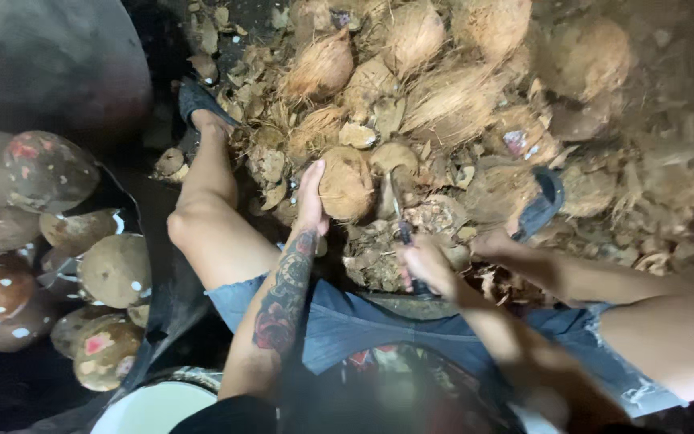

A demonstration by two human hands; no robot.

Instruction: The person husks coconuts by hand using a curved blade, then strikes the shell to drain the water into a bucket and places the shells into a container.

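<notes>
Observation: person seated low, legs apart, facing a heap of husked fibre. Left hand (311, 197) steadies a brown coconut (345, 183) from its left side, fingers wrapped round the shell and grasping it; nut sits upright between the knees, resting on the husk pile (443, 96). Right hand (426, 264) is clenched on the handle of a knife (399, 215), blade pointing up and away, its tip just beside the nut's right flank. Whether the edge is actually touching the shell can't be told – blurred.

Step in hand (judgement): trimming or scraping residual fibre off the shell, one nut at a time; work on this nut looks partway, as the surface is mostly smooth w/ some rough patches.

Surroundings: cleaned coconuts (114, 269), pale w/ red and white marks, stacked to the person's left in a dark sack or tub. White bowl rim (154, 406) near the left knee. Untrimmed hairy nuts lie further back on the pile.

Next move calls for (judgement): firm left-hand hold, blade stroke directed away from the fingers, nut rotated to expose remaining fibre. Risk: slip of blade toward left thumb, which is close
</notes>
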